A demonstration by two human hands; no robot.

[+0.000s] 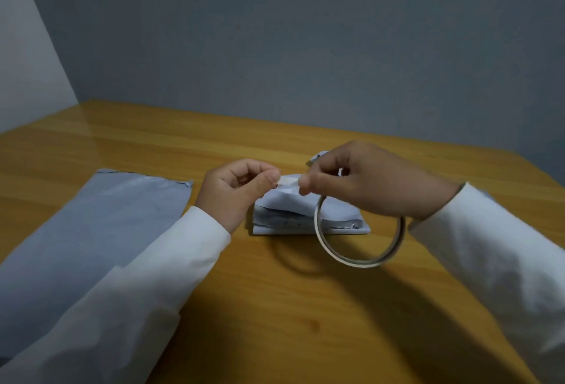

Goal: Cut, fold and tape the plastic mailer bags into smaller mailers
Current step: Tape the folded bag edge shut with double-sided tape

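A folded grey mailer point(293, 209) lies in the middle of the wooden table point(305, 307). Above it my left hand point(235, 188) and my right hand point(367, 178) each pinch one end of a short strip of tape point(289, 181). A thin tape roll point(357, 237) hangs from my right hand, its ring dangling over the mailer's right side. A larger flat grey mailer bag point(91, 230) lies to the left, partly under my left sleeve.
The table meets a grey wall at the back and a pale wall at the far left. A bit of grey plastic point(318, 157) shows behind my right hand. Bare wood lies in front of the folded mailer.
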